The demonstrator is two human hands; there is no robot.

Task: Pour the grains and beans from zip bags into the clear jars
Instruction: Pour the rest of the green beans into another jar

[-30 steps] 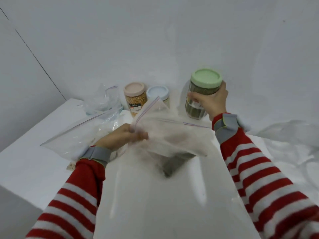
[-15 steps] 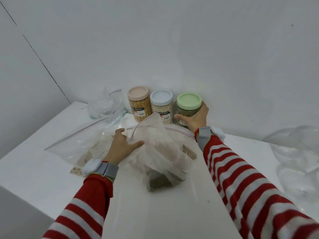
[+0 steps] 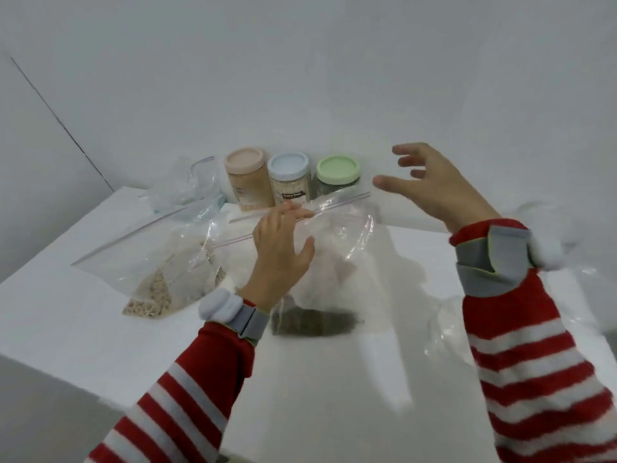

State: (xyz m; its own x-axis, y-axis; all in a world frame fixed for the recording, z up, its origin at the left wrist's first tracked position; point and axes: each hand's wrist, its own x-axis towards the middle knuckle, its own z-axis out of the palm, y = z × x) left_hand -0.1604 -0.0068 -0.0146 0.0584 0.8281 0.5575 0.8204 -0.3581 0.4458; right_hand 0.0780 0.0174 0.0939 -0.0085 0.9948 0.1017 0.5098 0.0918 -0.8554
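Three lidded clear jars stand in a row at the back of the white table (image 3: 83,329): a pink-lidded jar (image 3: 248,182), a blue-lidded jar (image 3: 289,183) and a green-lidded jar (image 3: 338,172) with dark contents. In front of them a clear zip bag (image 3: 344,259) stands slumped, with dark beans (image 3: 314,324) at its bottom. My left hand (image 3: 280,259) rests on this bag, its straight fingers touching the zip strip and its thumb spread. Held in the air to the right of the green-lidded jar, my right hand (image 3: 430,185) has spread fingers and holds nothing.
A second zip bag (image 3: 157,262) with pale grains lies at the left. An empty crumpled bag (image 3: 200,185) sits behind it by the wall. More crumpled clear plastic (image 3: 447,332) lies at the right. The table's front-left edge is near my left sleeve.
My right hand set the green-lidded jar down beside the blue one, let go and lifted away to the right. My left hand shifted up the bag to its zip strip.
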